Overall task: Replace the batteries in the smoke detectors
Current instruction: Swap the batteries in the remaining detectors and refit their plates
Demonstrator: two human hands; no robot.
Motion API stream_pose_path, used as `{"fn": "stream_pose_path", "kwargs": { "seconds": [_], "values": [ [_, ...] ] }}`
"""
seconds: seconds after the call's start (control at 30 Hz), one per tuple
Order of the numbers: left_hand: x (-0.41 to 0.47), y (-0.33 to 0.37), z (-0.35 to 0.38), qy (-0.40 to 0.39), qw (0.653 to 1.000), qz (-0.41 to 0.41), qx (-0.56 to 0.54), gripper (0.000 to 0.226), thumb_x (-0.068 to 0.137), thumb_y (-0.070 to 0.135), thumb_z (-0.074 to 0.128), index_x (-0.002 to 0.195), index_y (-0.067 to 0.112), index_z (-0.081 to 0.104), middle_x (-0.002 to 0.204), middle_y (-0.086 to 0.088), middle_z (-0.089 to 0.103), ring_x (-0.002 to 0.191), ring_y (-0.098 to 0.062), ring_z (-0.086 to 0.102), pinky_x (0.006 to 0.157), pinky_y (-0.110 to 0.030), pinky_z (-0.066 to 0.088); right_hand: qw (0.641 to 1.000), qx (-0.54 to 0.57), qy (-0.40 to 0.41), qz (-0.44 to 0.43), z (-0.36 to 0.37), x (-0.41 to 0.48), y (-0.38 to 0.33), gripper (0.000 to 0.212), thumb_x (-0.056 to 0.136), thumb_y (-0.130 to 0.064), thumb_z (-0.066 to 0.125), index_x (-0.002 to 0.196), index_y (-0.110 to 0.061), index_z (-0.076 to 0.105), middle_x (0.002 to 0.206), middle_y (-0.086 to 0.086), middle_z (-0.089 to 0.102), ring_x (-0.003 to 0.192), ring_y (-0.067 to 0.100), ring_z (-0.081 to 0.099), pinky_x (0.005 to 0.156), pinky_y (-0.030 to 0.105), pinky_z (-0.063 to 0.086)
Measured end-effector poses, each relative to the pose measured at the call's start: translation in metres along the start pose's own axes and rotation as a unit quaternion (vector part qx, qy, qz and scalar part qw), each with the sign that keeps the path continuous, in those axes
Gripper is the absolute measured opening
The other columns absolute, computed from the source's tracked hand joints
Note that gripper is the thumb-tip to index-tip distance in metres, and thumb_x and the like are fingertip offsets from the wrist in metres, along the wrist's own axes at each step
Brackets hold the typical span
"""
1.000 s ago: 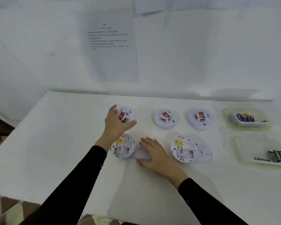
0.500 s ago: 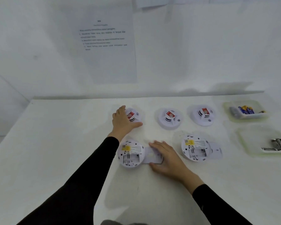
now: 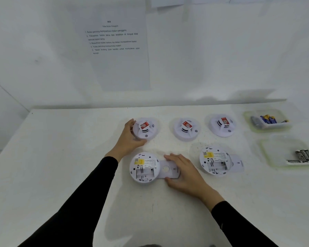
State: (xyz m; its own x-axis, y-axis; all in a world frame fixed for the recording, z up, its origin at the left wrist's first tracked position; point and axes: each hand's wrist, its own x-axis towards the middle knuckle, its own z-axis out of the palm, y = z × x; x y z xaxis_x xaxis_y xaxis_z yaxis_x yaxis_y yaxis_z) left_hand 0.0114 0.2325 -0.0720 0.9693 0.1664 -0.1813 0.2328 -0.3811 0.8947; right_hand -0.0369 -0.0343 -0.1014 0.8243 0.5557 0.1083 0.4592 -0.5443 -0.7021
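Five white round smoke detectors lie on the white table. Three stand face up with red labels in the back row: left detector point(image 3: 146, 130), middle detector point(image 3: 186, 130), right detector point(image 3: 223, 125). My left hand point(image 3: 128, 139) grips the left detector's rim. Two lie face down with bare battery bays: front left detector point(image 3: 144, 167) and front right detector point(image 3: 215, 162). My right hand point(image 3: 183, 172) holds the detached cover plate point(image 3: 168, 169) next to the front left detector.
A clear tray point(image 3: 268, 127) with blue and yellow batteries sits at the back right. A second clear tray point(image 3: 275, 157) nearer me holds several dark batteries point(image 3: 302, 155). An instruction sheet point(image 3: 114, 43) hangs on the wall behind the table.
My left hand has closed round the rim of the back left detector. My right hand stays on the cover plate. My head has tilted, shifting the view.
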Motion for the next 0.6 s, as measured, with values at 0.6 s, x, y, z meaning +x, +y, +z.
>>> {"fn": "stream_pose_path", "kwargs": {
  "seconds": [0.6],
  "values": [
    [-0.13, -0.009, 0.026, -0.032, 0.99, 0.063, 0.122, 0.117, 0.048, 0.065, 0.077, 0.146, 0.037, 0.019, 0.14, 0.013, 0.031, 0.125, -0.007, 0.03, 0.113, -0.033, 0.03, 0.997, 0.078, 0.004, -0.017, -0.011, -0.011, -0.01, 0.067, 0.074, -0.022, 0.076, 0.128, -0.041, 0.043, 0.12, -0.022, 0.044, 0.114, -0.003, 0.044, 0.094, 0.007, 0.034]
  ]
}}
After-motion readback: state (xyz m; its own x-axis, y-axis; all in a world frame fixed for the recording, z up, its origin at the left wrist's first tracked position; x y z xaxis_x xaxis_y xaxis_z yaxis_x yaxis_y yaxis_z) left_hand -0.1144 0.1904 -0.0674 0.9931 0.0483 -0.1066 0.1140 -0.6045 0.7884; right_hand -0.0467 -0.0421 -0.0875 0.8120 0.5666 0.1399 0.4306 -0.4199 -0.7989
